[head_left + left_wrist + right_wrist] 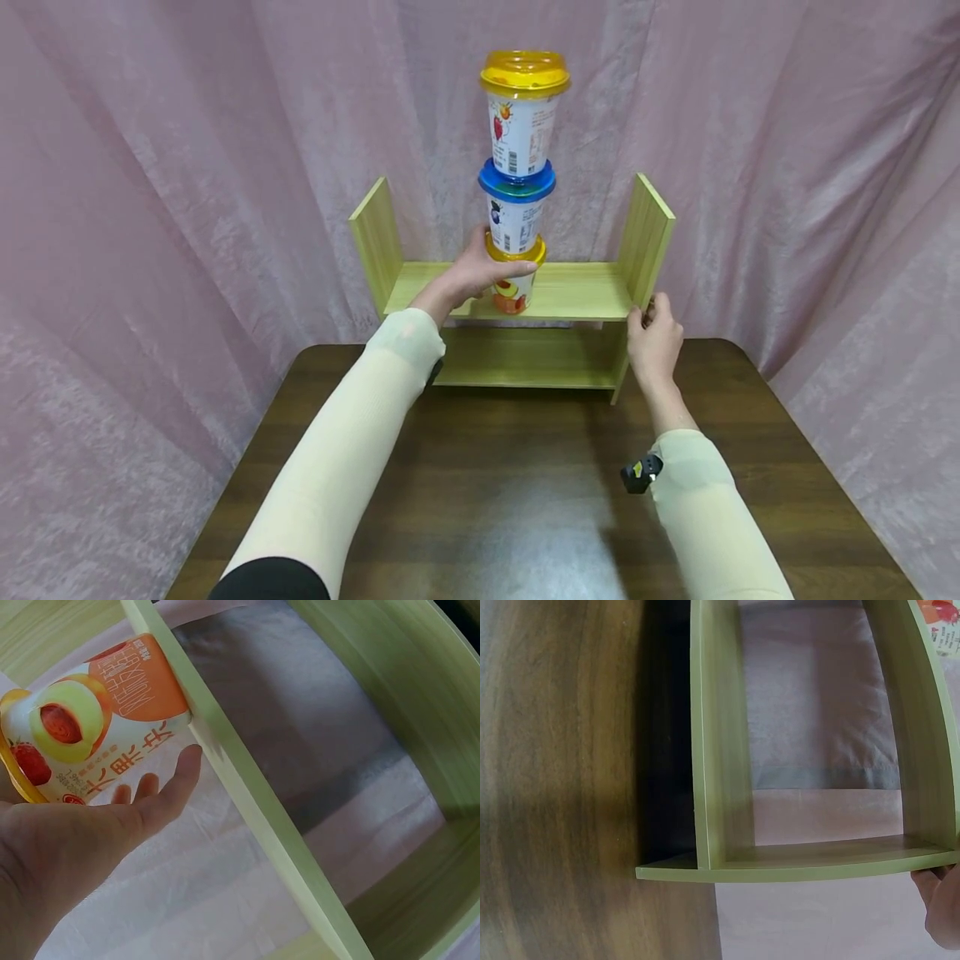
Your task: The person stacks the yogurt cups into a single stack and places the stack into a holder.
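Observation:
Three lidded cups stand stacked on the upper board of a light green wooden shelf (577,292). My left hand (487,271) grips the bottom cup (512,296), orange with peach pictures, just under its yellow lid. A blue-lidded cup (516,218) sits on it, and a yellow-lidded cup (522,125) tops the stack. In the left wrist view the bottom cup (97,727) lies against my left hand (112,832), next to the board's front edge (255,810). My right hand (651,329) holds the front edge of the shelf's right side panel; its fingertips (945,907) show beside the shelf (720,750).
The shelf stands at the far edge of a dark brown wooden table (525,483), with pink curtain (150,208) behind and on both sides. The shelf's lower board (525,358) holds nothing. A small black device (639,473) is strapped at my right wrist.

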A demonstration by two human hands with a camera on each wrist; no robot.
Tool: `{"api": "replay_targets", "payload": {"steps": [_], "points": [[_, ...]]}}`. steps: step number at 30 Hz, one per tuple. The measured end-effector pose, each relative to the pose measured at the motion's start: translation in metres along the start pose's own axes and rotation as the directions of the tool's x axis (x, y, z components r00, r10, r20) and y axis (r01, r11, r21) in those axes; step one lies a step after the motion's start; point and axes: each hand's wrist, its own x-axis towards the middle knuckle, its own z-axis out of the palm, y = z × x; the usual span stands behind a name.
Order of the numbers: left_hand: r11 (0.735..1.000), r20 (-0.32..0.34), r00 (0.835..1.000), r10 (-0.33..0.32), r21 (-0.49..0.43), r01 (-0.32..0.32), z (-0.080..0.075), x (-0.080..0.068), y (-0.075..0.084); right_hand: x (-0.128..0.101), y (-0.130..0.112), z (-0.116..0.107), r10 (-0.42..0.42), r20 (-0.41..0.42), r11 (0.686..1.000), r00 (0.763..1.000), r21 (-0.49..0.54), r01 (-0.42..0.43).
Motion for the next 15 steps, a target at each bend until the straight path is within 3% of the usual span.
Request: {"api": "replay_targets", "payload": {"steps": [5,10,15], "points": [[0.994,-0.001,0.994,0.113,-0.010,-0.113,-0.002,-0.006,0.006,0.000,-0.001,0.002,-0.005,-0.005,1.000,1.000,0.002,0.005],[0.997,0.001,0.997,0.078,0.025,-0.078,-0.005,-0.016,0.009,0.000,-0.002,0.003,0.007,0.006,1.000,1.000,0.008,-0.007],[0.998,-0.022,0.997,0.069,-0.007,-0.069,-0.011,-0.012,-0.011,-0.001,-0.003,0.006,0.011,0.012,1.000,1.000,0.014,-0.011]]}}
